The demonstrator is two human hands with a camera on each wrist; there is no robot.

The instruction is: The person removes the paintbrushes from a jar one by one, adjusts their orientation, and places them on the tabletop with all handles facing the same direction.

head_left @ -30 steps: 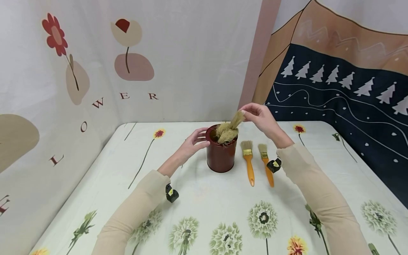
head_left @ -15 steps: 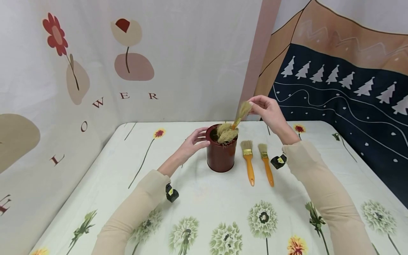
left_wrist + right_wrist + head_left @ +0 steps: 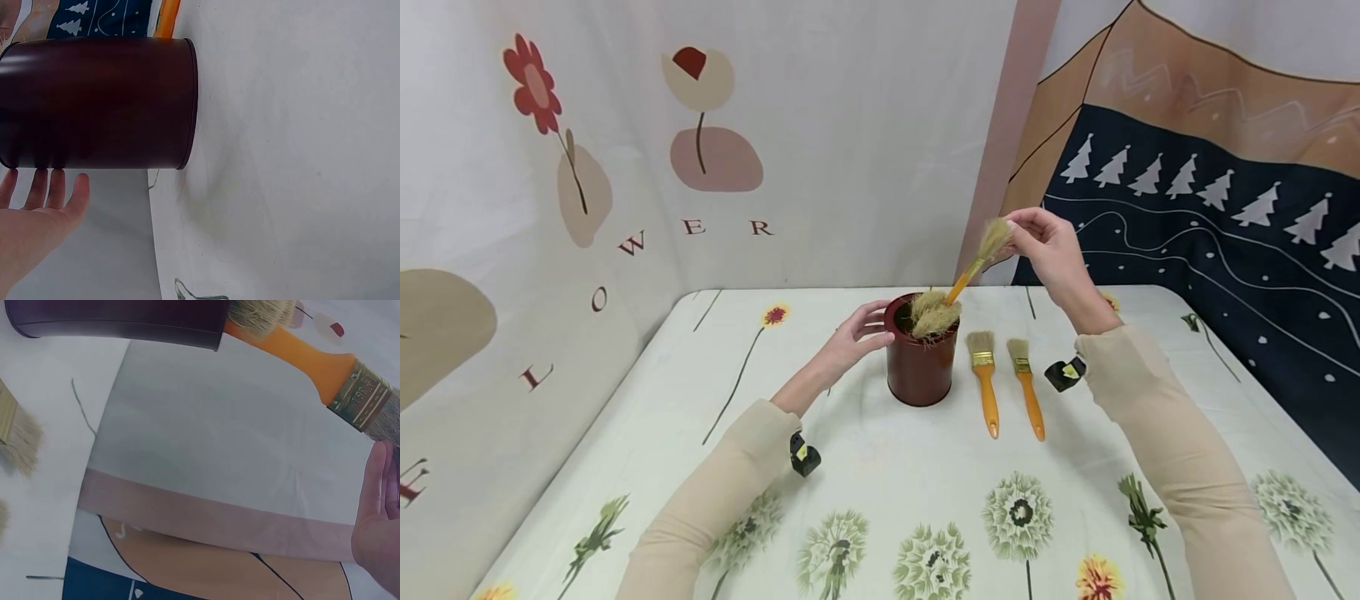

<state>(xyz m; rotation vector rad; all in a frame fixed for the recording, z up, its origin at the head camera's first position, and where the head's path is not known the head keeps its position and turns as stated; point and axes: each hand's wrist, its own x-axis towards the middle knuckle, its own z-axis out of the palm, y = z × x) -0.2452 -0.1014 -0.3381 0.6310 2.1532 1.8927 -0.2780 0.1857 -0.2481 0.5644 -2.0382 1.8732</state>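
A dark red cylindrical container (image 3: 919, 371) stands upright on the table, with pale bristle heads of paintbrushes (image 3: 936, 318) poking out of its top. My left hand (image 3: 853, 333) touches its left side near the rim; in the left wrist view those fingers rest against the wall without wrapping round it. Above the container, my right hand (image 3: 1056, 254) pinches a paintbrush (image 3: 976, 265) by its bristles. That brush tilts, orange handle (image 3: 325, 359) downward, with the handle's lower end hidden behind the bristles in the container.
Right of the container, a wider paintbrush (image 3: 984, 383) and a narrower paintbrush (image 3: 1027, 387) lie side by side, bristles pointing away. A flower-patterned cloth (image 3: 880, 467) covers the table. Printed curtains (image 3: 865, 142) hang along the back and sides.
My right hand has moved up and to the right, drawing the paintbrush partway up so its ferrule and orange handle now show. The left hand and container have stayed in place.
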